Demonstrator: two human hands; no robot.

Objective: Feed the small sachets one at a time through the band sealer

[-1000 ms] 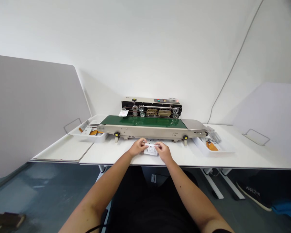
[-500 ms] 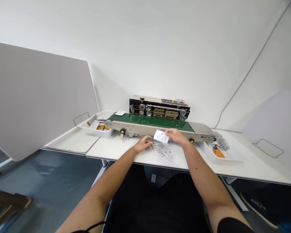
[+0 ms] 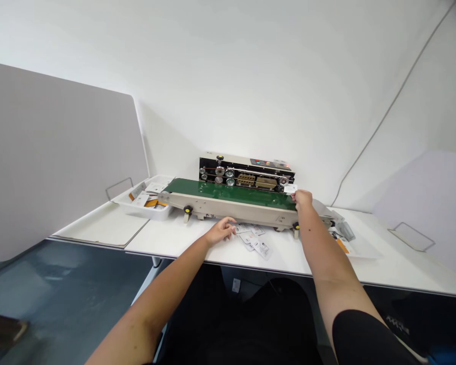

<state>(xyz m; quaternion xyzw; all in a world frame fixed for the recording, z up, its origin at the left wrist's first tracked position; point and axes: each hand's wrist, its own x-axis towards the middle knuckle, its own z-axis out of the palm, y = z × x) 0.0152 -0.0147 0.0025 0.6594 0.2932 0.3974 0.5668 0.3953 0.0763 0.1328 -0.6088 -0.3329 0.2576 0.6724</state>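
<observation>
Head view, packet (image 3: 290, 188) in right grip (image 3: 303, 197), jutting leftward

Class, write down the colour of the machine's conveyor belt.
The conveyor belt is dark green; it shows best in the head view.

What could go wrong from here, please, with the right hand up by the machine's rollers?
The right hand holds a white packet close to the rollers, so fingertips might get pinched if the rollers are turning. If held at a slant, the packet could also feed in crooked. The loose packets lie overlapping beside the left hand, near the front edge of the table, so a careless sweep might knock one off.
</observation>
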